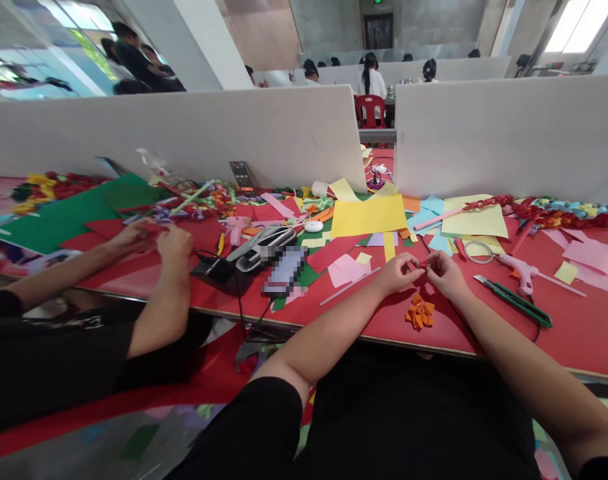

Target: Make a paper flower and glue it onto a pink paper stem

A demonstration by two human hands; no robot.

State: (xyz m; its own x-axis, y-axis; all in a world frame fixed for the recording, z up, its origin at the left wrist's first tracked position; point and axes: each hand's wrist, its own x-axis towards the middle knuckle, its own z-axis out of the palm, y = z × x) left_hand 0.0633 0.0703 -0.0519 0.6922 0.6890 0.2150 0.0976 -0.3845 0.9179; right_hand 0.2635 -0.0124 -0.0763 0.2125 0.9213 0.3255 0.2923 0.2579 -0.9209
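My left hand (398,273) and my right hand (445,273) meet above the red table (574,333), fingers pinched together on a small red paper piece (423,265) held between them. Just below my hands lies a cluster of small folded orange paper pieces (419,313). A green utility knife (514,301) lies to the right of my right forearm, and a pink glue gun (520,270) sits beyond it.
Coloured paper sheets and scraps cover the table, with a large yellow sheet (369,215) behind my hands. A co-worker's hands (157,237) work on red paper at the left. A phone (284,270) and a black box (219,273) sit between us. White dividers (504,133) stand behind.
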